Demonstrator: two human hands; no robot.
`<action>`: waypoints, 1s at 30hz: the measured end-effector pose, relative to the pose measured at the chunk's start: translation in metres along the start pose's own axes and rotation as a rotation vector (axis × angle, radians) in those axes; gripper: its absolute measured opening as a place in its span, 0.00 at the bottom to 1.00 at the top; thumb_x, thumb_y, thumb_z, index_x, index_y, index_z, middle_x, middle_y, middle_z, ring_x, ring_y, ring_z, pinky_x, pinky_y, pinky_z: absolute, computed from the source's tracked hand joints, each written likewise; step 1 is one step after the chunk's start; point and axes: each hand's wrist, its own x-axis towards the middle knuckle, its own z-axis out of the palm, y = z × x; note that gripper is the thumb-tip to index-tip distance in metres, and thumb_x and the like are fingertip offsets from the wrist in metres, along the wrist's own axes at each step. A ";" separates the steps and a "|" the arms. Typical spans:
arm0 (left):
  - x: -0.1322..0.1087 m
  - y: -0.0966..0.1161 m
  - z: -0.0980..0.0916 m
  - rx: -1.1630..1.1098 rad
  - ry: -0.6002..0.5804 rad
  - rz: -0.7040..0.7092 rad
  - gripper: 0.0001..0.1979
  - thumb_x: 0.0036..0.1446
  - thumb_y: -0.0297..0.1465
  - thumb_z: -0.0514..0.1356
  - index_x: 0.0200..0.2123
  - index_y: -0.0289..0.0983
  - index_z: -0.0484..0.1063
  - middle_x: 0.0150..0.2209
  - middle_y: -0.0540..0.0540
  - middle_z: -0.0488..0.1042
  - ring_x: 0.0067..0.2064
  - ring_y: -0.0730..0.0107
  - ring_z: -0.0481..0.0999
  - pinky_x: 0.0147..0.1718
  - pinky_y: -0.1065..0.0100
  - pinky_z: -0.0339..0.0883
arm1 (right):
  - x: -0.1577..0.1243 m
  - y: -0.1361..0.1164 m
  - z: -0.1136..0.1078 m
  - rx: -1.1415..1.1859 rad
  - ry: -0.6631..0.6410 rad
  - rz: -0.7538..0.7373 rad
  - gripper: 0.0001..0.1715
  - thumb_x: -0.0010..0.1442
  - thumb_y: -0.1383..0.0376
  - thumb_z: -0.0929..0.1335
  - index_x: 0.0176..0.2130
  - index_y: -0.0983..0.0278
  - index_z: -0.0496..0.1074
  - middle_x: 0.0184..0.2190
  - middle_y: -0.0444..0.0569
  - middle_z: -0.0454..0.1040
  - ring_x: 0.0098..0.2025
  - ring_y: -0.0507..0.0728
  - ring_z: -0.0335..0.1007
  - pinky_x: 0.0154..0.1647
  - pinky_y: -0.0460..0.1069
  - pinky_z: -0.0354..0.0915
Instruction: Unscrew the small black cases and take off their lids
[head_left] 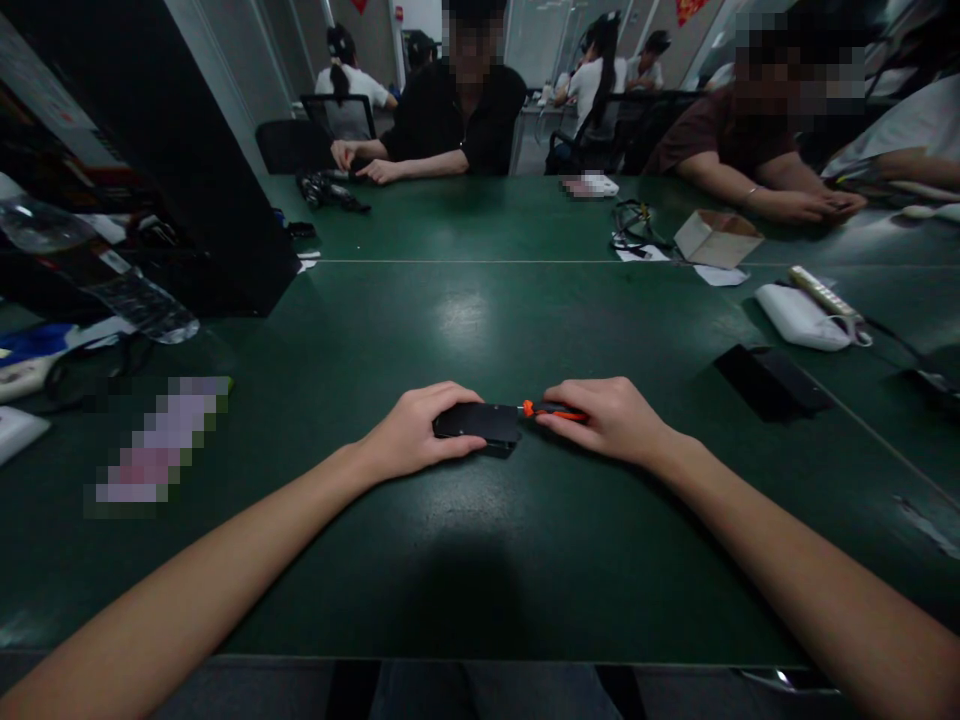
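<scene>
My left hand is closed around the left part of a small black rectangular box on the green table. Its thumb lies along the near side and the fingers along the far side. In my right hand is a screwdriver with an orange and black handle. The short metal shaft points left at the box's right end. Whether the tip touches the box is too small to tell.
A black case and a white power bank-like object lie right. A plastic bottle and blurred-out packet are left. An open carton stands farther back. Across the table a person in black handles something small.
</scene>
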 end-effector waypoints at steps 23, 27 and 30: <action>-0.002 0.001 0.001 -0.119 0.025 0.037 0.20 0.58 0.38 0.69 0.51 0.36 0.75 0.48 0.41 0.79 0.49 0.60 0.79 0.49 0.60 0.71 | 0.016 -0.014 0.023 0.216 -0.054 0.040 0.19 0.71 0.58 0.62 0.48 0.67 0.76 0.38 0.55 0.80 0.38 0.57 0.77 0.39 0.52 0.70; -0.001 0.003 0.000 -0.153 0.033 0.039 0.19 0.57 0.37 0.69 0.50 0.36 0.75 0.49 0.40 0.79 0.50 0.58 0.79 0.51 0.59 0.71 | 0.016 -0.014 0.022 0.210 -0.043 0.024 0.19 0.71 0.58 0.62 0.47 0.67 0.76 0.37 0.54 0.80 0.37 0.57 0.76 0.39 0.52 0.70; 0.000 0.004 -0.001 -0.172 0.029 0.036 0.19 0.57 0.36 0.70 0.50 0.36 0.76 0.49 0.40 0.79 0.50 0.59 0.78 0.51 0.59 0.71 | 0.016 -0.014 0.022 0.199 -0.040 0.012 0.18 0.71 0.58 0.62 0.47 0.67 0.75 0.37 0.54 0.79 0.37 0.56 0.75 0.39 0.51 0.69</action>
